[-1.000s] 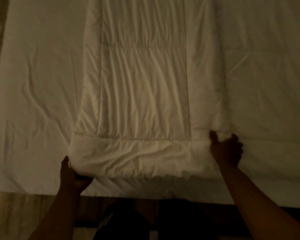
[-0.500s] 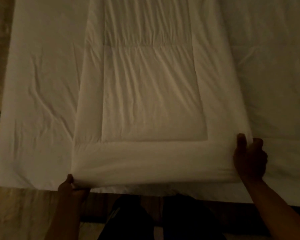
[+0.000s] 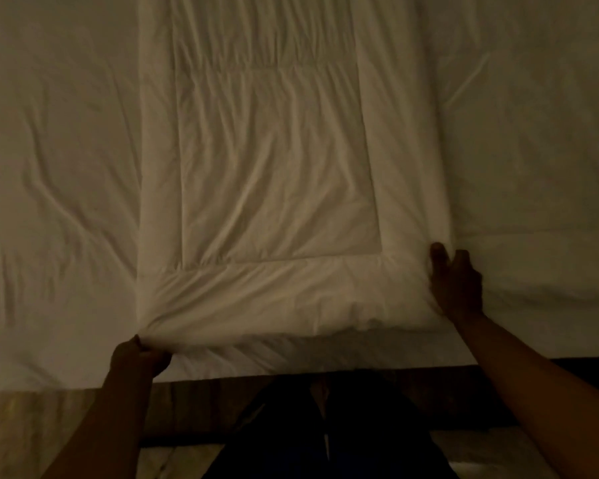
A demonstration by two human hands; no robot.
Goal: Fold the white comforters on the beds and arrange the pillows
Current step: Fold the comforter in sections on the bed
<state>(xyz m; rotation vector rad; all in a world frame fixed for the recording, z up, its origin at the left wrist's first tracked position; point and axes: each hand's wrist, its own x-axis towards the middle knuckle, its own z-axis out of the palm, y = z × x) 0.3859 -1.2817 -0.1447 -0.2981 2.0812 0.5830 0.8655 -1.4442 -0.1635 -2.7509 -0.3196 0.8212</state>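
A white quilted comforter [image 3: 277, 188] lies as a long folded strip down the middle of the bed, running away from me. My left hand [image 3: 139, 357] pinches its near left corner at the bed's front edge, and the cloth bunches there. My right hand [image 3: 455, 285] grips the near right corner, thumb on top and fingers curled at the side of the fold. No pillow is in view.
The bed's white sheet [image 3: 56, 167] spreads wrinkled on the left, and more white bedding [image 3: 533, 150] lies on the right. The mattress edge runs along the bottom, with wooden floor [image 3: 32, 430] below. My dark-trousered legs [image 3: 325, 430] stand against the bed.
The near edge of the strip was pulled taut and smooth half a second ago. Now it is slack and wrinkled again, and my right hand has moved back inward.
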